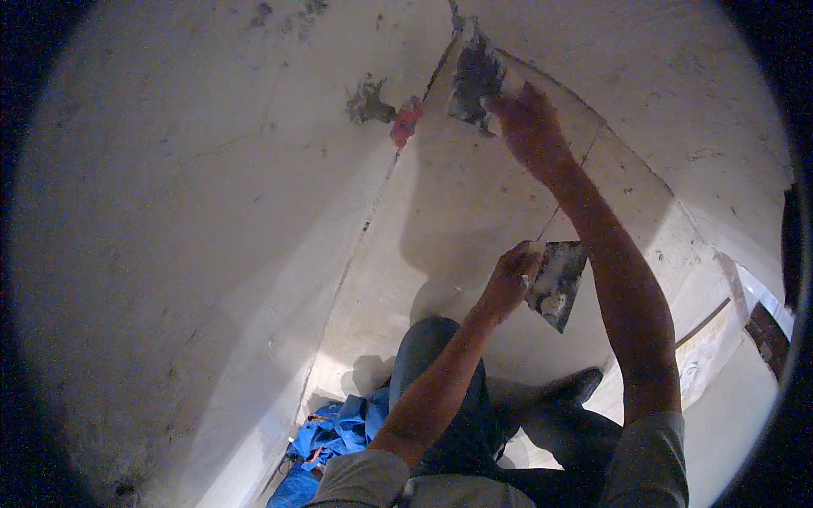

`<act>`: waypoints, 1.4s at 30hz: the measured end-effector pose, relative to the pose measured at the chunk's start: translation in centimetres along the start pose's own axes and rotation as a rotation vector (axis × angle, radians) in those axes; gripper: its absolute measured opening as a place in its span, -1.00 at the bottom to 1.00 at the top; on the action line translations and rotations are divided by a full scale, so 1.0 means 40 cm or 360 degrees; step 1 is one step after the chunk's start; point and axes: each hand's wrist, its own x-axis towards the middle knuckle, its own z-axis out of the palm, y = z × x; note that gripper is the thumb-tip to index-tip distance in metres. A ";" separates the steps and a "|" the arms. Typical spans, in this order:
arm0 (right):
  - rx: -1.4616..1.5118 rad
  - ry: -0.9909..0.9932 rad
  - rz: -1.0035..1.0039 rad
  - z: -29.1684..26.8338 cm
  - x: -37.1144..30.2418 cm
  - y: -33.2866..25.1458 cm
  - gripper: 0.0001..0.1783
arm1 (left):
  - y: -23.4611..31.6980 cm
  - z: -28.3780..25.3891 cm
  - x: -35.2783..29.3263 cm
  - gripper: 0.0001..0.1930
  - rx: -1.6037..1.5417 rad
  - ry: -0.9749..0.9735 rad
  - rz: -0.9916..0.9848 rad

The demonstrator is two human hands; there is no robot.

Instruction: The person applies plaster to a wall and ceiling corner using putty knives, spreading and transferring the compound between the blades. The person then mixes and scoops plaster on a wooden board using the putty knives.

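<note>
My left hand is closed round the light handle of a putty knife. Its broad, smeared blade points right and carries a small pale lump of filler. Farther off, my right hand grips a second putty knife. That blade, coated in grey, lies against or very close to the surface near the far corner, where dark seams meet; contact is hard to tell. A thin dark joint runs from that corner toward me, with a red patch on it and a grey smear beside it.
A large pale wall takes up the left side. My bent knee and dark shoe are below my hands. Crumpled blue material lies at lower left. A pale ledge or panel stands at right, with a dark object near the rim.
</note>
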 end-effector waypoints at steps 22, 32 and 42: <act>-0.1091 0.0124 -0.1126 0.246 -0.002 0.000 -0.49 | 0.112 -0.021 -0.011 -0.76 -0.0285 -0.0033 0.0017; -0.1789 -0.0611 -0.0465 0.006 -0.016 0.002 -0.44 | 0.105 0.001 -0.004 -0.78 -0.0288 0.0005 -0.0150; -0.1572 -0.0236 -0.0508 0.086 0.059 -0.205 -0.25 | 0.105 -0.025 -0.007 -0.76 -0.0375 -0.0015 -0.0175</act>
